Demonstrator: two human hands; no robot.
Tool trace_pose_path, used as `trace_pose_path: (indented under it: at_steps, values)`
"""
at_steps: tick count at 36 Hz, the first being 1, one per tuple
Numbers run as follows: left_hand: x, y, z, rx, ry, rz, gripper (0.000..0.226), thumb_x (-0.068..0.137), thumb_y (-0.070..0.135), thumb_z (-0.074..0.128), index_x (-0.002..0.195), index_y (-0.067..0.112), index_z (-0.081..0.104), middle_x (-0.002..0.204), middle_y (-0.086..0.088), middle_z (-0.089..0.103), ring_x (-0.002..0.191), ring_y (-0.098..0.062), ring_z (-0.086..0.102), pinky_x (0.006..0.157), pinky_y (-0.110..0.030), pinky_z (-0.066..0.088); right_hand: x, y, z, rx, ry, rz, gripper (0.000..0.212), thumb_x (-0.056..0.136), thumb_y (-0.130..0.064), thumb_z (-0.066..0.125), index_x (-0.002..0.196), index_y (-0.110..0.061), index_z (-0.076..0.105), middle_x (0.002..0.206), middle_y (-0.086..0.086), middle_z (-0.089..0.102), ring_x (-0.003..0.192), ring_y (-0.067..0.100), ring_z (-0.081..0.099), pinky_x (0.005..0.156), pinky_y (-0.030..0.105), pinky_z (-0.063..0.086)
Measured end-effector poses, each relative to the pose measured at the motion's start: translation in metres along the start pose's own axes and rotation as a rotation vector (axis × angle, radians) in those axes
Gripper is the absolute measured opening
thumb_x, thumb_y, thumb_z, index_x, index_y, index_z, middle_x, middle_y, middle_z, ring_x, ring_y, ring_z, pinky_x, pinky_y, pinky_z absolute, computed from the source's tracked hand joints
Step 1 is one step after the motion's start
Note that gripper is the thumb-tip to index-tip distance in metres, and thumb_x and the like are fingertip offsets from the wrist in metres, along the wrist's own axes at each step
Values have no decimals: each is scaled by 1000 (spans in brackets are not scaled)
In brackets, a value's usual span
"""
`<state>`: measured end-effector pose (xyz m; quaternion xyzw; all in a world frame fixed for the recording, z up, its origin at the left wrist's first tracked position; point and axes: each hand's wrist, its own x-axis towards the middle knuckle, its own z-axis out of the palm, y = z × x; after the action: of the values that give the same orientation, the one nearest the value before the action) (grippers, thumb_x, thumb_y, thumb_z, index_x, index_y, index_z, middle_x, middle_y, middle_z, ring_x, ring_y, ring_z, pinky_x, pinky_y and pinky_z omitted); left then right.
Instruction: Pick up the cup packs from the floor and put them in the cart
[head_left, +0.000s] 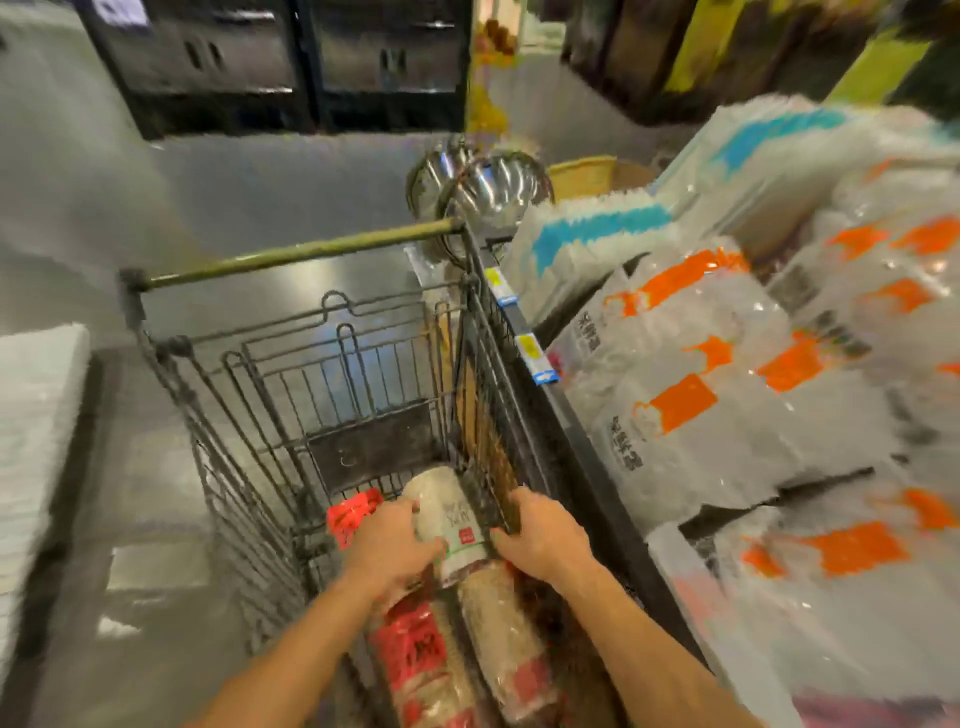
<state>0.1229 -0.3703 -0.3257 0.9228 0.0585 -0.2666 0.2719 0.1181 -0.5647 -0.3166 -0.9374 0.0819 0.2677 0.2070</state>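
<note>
A dark wire cart (218, 395) stands in front of me, its olive handle bar at the far end. A long white cup pack (441, 512) in clear wrap lies lengthwise inside the cart, over other packs with red labels (410, 644). My left hand (387, 540) grips the white pack's left side. My right hand (540, 535) holds its right side, close against the cart's right wall. Both forearms reach in from the bottom of the view.
A shelf on the right holds stacked plastic-wrapped packs with orange labels (727, 395) and blue labels (597, 234), tight against the cart. Steel bowls (488, 192) sit beyond the cart. A white stack (36, 415) stands at left. Grey shiny floor surrounds.
</note>
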Motion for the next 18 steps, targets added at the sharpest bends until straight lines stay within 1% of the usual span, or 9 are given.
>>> trace_pose_path:
  at_steps: [1,5,7,9,10,12,14,16,18]
  values:
    - [-8,13,-17,82,3,39,52,76,48,70,120,22,62,117,-1,69,107,-23,66,83,-34,54,-9,-8,-19,-15,20,-27,57,88,-56,64,133,-22,55,127,3,63,121,27,61,94,42,54]
    - [-46,60,-75,330,26,203,52,79,48,65,125,26,56,120,1,63,111,-24,61,90,-42,53,-44,-31,-84,-78,119,-105,52,91,-49,60,132,-19,55,127,5,63,117,29,61,95,45,54]
    - [-65,83,-101,413,58,291,46,84,46,63,124,26,55,118,2,62,109,-23,60,90,-41,53,-66,-39,-113,-107,161,-120,47,92,-47,60,128,-18,56,123,7,65,111,29,63,94,46,55]
    - [-84,105,-122,465,77,379,41,86,45,61,121,25,56,116,0,62,106,-23,60,89,-40,53,-90,-42,-135,-138,230,-127,46,93,-46,61,129,-17,59,126,8,65,114,29,63,97,45,53]
    - [-93,115,-132,479,92,424,42,86,45,61,122,24,56,117,-1,62,107,-23,60,90,-41,53,-104,-43,-144,-158,275,-114,47,93,-46,60,131,-18,59,128,9,65,117,30,62,99,44,52]
    - [-111,135,-145,504,120,526,47,86,46,61,128,25,55,125,-1,61,115,-24,59,95,-42,51,-136,-40,-158,-160,348,-59,50,94,-49,59,135,-20,57,133,8,63,123,29,59,100,42,51]
    - [-121,151,-153,495,124,587,50,86,48,63,130,25,54,131,0,60,119,-23,58,98,-44,50,-156,-37,-169,-155,370,-23,52,95,-52,58,138,-22,55,137,6,61,126,29,57,100,41,49]
    - [-136,168,-154,488,126,698,50,84,52,63,126,26,56,129,2,62,117,-22,59,98,-43,50,-187,-28,-176,-150,420,52,53,95,-54,58,139,-24,53,138,6,59,126,29,57,98,39,49]
    - [-155,184,-149,505,103,813,52,83,59,63,126,31,56,129,8,62,117,-20,59,99,-41,49,-220,-18,-174,-111,479,137,51,96,-52,59,138,-23,53,136,6,61,122,29,59,93,38,52]
